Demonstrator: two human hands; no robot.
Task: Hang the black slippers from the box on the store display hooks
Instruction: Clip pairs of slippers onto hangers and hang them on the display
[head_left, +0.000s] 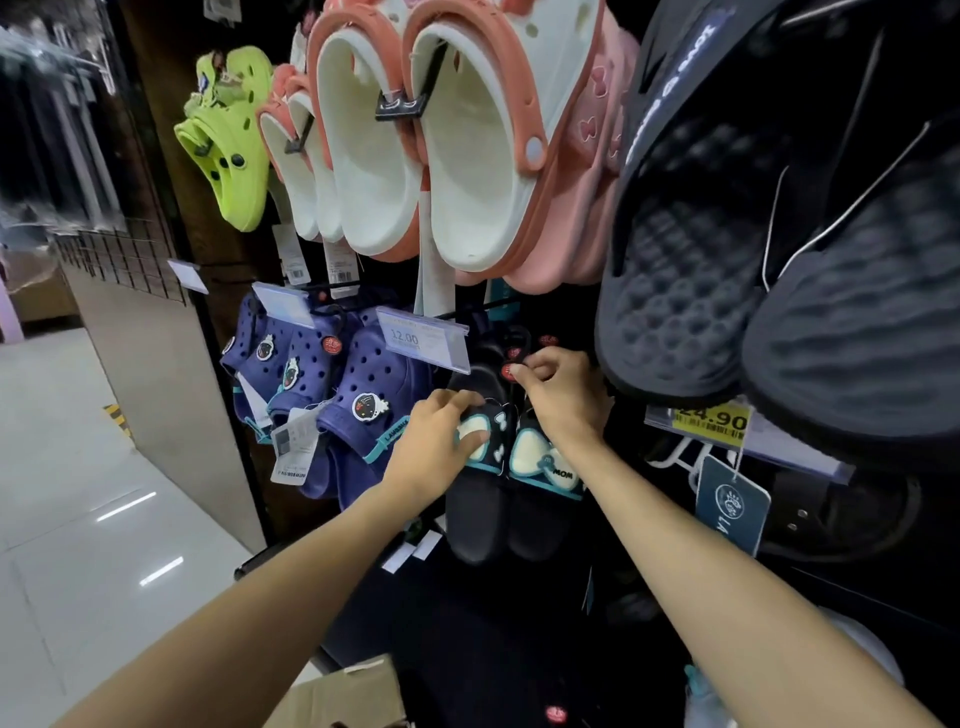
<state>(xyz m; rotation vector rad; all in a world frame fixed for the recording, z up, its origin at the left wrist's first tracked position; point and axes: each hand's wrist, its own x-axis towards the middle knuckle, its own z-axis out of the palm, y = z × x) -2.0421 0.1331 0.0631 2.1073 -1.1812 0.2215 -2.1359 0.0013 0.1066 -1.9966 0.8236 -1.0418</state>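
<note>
A pair of black slippers (498, 514) with white-and-teal bows on the straps hangs low on the display, under a black hook (467, 310) carrying a price label (423, 340). My left hand (441, 441) grips the strap of the left slipper, fingers curled over its bow. My right hand (558, 395) pinches the small hanger loop and red tag at the top of the pair, just below the hook. The cardboard box (343, 696) stands at the bottom edge, its inside hidden.
Navy clogs (332, 395) hang to the left of the pair. White-and-salmon clogs (457, 156) and a lime clog (228, 140) hang above. Large dark slides (753, 260) crowd the right, over a yellow price tag (711, 421). Shiny floor (78, 519) lies to the left.
</note>
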